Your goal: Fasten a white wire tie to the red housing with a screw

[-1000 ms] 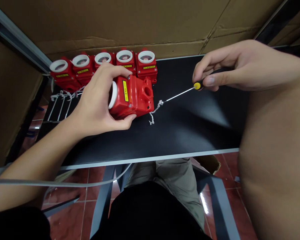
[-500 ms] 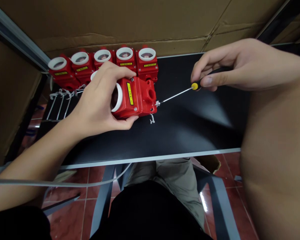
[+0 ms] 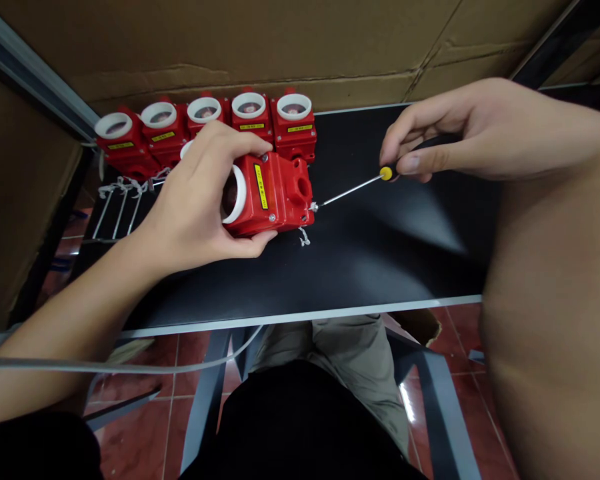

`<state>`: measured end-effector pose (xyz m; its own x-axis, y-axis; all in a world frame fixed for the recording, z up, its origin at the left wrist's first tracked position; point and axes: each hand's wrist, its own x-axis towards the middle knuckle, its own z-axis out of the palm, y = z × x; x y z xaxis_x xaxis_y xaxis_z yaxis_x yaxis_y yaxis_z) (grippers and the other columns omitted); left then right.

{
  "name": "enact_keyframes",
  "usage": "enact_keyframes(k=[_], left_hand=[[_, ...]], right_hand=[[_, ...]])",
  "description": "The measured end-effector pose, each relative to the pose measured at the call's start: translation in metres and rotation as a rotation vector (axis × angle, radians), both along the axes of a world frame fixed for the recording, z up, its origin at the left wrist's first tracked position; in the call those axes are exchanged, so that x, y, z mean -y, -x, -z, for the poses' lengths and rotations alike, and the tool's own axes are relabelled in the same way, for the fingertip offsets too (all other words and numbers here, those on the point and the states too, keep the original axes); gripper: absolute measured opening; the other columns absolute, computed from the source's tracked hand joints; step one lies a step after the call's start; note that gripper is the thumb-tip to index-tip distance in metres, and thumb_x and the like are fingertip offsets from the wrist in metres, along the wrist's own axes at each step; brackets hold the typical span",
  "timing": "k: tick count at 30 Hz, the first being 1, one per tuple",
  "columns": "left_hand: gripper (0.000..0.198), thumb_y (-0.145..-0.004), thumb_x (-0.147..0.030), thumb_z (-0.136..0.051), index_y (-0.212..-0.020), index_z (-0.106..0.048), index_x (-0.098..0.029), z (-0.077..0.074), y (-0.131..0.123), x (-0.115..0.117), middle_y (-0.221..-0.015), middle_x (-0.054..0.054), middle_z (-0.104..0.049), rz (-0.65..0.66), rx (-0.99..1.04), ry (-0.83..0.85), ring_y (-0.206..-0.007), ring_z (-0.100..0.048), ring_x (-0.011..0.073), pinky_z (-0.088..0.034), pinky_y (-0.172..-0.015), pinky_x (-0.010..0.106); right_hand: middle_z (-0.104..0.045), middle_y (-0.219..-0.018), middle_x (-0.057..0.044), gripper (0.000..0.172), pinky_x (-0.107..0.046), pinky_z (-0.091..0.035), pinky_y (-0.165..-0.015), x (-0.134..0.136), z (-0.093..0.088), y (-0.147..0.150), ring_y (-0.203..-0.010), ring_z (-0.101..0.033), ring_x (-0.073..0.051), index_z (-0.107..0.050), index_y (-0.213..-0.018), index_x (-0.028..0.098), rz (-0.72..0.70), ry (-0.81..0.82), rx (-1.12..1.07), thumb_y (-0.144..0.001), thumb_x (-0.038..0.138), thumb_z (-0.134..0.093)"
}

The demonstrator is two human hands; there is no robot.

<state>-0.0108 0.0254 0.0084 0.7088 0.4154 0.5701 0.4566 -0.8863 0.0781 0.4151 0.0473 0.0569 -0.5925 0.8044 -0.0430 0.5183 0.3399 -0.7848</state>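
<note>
My left hand (image 3: 205,200) is wrapped around a red box-shaped housing (image 3: 285,193) with a white ring, a yellow label and a round port. It lies tilted on the black tabletop. Between the fingers of my right hand (image 3: 430,143) is a screwdriver (image 3: 353,189) with a black and yellow handle. The screwdriver's tip meets a small silvery piece (image 3: 314,207) at the housing's right end; whether it sits in a screw slot I cannot tell. A scrap of whitish cord or wire (image 3: 305,237) lies just below the housing.
Several similar red housings (image 3: 294,127) stand in a row along the back, against a cardboard wall (image 3: 280,47). Metal rods with whitish ties (image 3: 124,212) lie at the left. The table's pale front edge (image 3: 300,316) runs close to my lap. A grey cable (image 3: 195,367) hangs at lower left.
The screwdriver and my right hand have shifted very slightly left, with the tip still at the housing's end. My left hand and the housing are nearly unmoved.
</note>
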Motion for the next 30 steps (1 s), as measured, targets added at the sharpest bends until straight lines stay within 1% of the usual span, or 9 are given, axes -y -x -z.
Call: enact_keyframes(k=[2, 4, 8, 11, 18, 22, 24, 27, 30], left_hand=[[0.082, -0.103, -0.053, -0.094, -0.175, -0.057, -0.043, -0.002, 0.0, 0.002, -0.168, 0.006, -0.082, -0.033, 0.009, 0.073, -0.144, -0.08, 0.0425, -0.065, -0.129, 0.07], [0.081, -0.101, -0.056, -0.093, -0.174, -0.059, -0.042, -0.004, -0.002, 0.005, -0.169, 0.007, -0.081, -0.072, -0.001, 0.139, -0.148, -0.078, 0.045, -0.061, -0.135, 0.075], [0.079, -0.104, -0.061, -0.088, -0.172, -0.059, -0.034, -0.01, -0.006, 0.01, -0.171, 0.015, -0.08, -0.156, -0.066, 0.18, -0.152, -0.075, 0.0502, -0.056, -0.136, 0.083], [0.081, -0.101, -0.062, -0.091, -0.172, -0.061, -0.036, -0.011, -0.007, 0.011, -0.171, 0.014, -0.079, -0.179, -0.064, 0.206, -0.154, -0.073, 0.053, -0.054, -0.138, 0.084], [0.08, -0.103, -0.061, -0.091, -0.174, -0.063, -0.036, -0.012, -0.006, 0.011, -0.174, 0.013, -0.078, -0.198, -0.07, 0.225, -0.156, -0.072, 0.0518, -0.054, -0.14, 0.083], [0.079, -0.107, -0.064, -0.088, -0.174, -0.064, -0.03, -0.013, -0.008, 0.012, -0.174, 0.016, -0.079, -0.189, -0.093, 0.193, -0.155, -0.074, 0.0493, -0.057, -0.139, 0.081], [0.078, -0.109, -0.064, -0.086, -0.175, -0.064, -0.03, -0.013, -0.009, 0.013, -0.174, 0.015, -0.08, -0.208, -0.107, 0.18, -0.156, -0.075, 0.0481, -0.058, -0.139, 0.079], [0.077, -0.107, -0.063, -0.086, -0.176, -0.065, -0.035, -0.013, -0.009, 0.014, -0.176, 0.012, -0.08, -0.255, -0.11, 0.216, -0.159, -0.073, 0.0502, -0.057, -0.141, 0.08], [0.077, -0.107, -0.058, -0.087, -0.177, -0.067, -0.035, -0.013, -0.01, 0.016, -0.177, 0.012, -0.078, -0.274, -0.112, 0.248, -0.16, -0.073, 0.0517, -0.059, -0.14, 0.079]], right_hand=[[-0.082, -0.099, -0.002, 0.056, -0.037, -0.055, -0.077, 0.0, 0.0, 0.0, -0.083, -0.068, -0.015, -0.092, -0.116, 0.022, 0.002, -0.004, 0.003, -0.105, 0.076, -0.104], [-0.082, -0.099, -0.002, 0.056, -0.038, -0.055, -0.077, 0.001, -0.001, 0.0, -0.083, -0.068, -0.016, -0.092, -0.115, 0.023, 0.003, -0.004, 0.01, -0.105, 0.076, -0.104], [-0.084, -0.098, -0.004, 0.048, -0.04, -0.052, -0.074, 0.001, -0.002, -0.001, -0.081, -0.068, -0.017, -0.093, -0.114, 0.023, 0.005, 0.003, 0.021, -0.104, 0.068, -0.106], [-0.085, -0.099, -0.005, 0.041, -0.04, -0.051, -0.072, 0.001, -0.003, -0.001, -0.08, -0.067, -0.018, -0.094, -0.114, 0.025, 0.013, 0.006, 0.013, -0.104, 0.063, -0.105], [-0.085, -0.098, -0.006, 0.04, -0.039, -0.052, -0.07, 0.003, -0.005, 0.003, -0.078, -0.066, -0.018, -0.093, -0.111, 0.024, 0.025, 0.027, -0.013, -0.102, 0.06, -0.108], [-0.086, -0.1, -0.006, 0.038, -0.038, -0.052, -0.069, 0.005, -0.004, 0.003, -0.077, -0.064, -0.016, -0.093, -0.111, 0.023, 0.031, 0.032, -0.015, -0.104, 0.058, -0.107], [-0.086, -0.101, -0.006, 0.037, -0.038, -0.051, -0.068, 0.005, -0.004, 0.002, -0.076, -0.063, -0.015, -0.093, -0.113, 0.023, 0.031, 0.031, -0.012, -0.105, 0.057, -0.106], [-0.083, -0.095, -0.005, 0.042, -0.037, -0.049, -0.065, 0.005, -0.003, 0.001, -0.074, -0.06, -0.015, -0.094, -0.114, 0.024, 0.038, 0.047, 0.01, -0.104, 0.063, -0.106], [-0.083, -0.096, -0.005, 0.058, -0.038, -0.051, -0.066, 0.003, 0.001, 0.002, -0.077, -0.062, -0.018, -0.094, -0.114, 0.026, 0.068, 0.065, 0.053, -0.095, 0.079, -0.11]])
